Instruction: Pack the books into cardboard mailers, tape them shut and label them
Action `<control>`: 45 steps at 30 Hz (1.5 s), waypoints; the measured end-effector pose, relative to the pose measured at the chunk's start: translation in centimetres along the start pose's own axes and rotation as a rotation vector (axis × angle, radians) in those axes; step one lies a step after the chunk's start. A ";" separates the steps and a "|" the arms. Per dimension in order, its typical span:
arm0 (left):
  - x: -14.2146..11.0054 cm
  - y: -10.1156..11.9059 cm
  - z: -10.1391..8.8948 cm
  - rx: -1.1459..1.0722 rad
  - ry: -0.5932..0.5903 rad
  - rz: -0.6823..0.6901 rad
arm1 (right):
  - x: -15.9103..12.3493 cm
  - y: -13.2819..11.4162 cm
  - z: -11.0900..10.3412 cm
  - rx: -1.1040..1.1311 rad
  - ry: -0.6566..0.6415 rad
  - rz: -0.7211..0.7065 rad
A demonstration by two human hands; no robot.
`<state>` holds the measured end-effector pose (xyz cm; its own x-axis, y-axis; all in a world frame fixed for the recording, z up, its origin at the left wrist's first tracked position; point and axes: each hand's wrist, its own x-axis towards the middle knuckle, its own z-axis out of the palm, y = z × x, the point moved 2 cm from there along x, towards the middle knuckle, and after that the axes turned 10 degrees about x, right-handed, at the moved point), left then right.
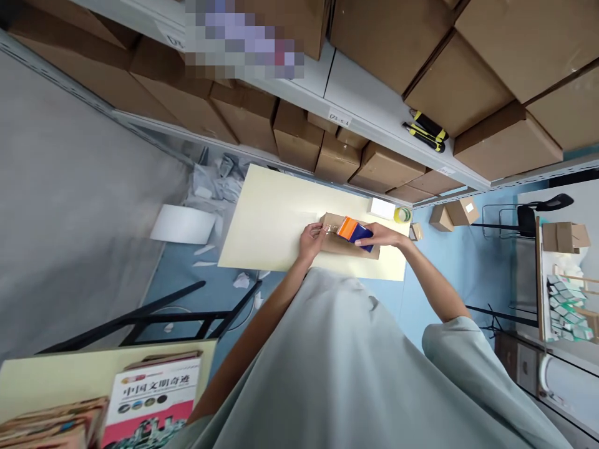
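Observation:
A flat brown cardboard package (339,244) lies on the pale yellow table (266,224). My right hand (381,235) is closed round an orange and blue tape dispenser (356,232) that rests on top of the package. At the package's left end, my left hand (311,238) has its fingers curled and pinched on a strip of clear tape. Both arms reach forward from my light green shirt.
A roll of yellow tape (402,214) and a white card (382,207) sit at the table's far right. Shelves with cardboard boxes (290,134) run behind, with yellow-black cutters (425,131) on one. Books (150,399) lie on a near table; paper scraps litter the blue floor.

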<state>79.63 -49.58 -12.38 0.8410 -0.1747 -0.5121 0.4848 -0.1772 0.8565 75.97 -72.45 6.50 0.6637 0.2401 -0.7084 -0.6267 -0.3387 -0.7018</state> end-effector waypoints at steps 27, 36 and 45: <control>-6.4 9.8 -2.8 0.179 -0.279 0.069 | 1.5 2.4 1.4 0.053 0.006 0.027; -6.5 9.6 -2.9 0.197 -0.288 0.105 | 1.4 3.0 1.8 0.071 0.006 0.019; -7.2 9.7 -2.7 0.277 -0.305 0.153 | 0.6 3.1 2.1 0.104 0.003 0.004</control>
<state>78.97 -47.40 -0.20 0.7686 -0.4896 -0.4117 0.2425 -0.3727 0.8957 73.61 -71.48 3.71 0.6625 0.2364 -0.7108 -0.6677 -0.2436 -0.7034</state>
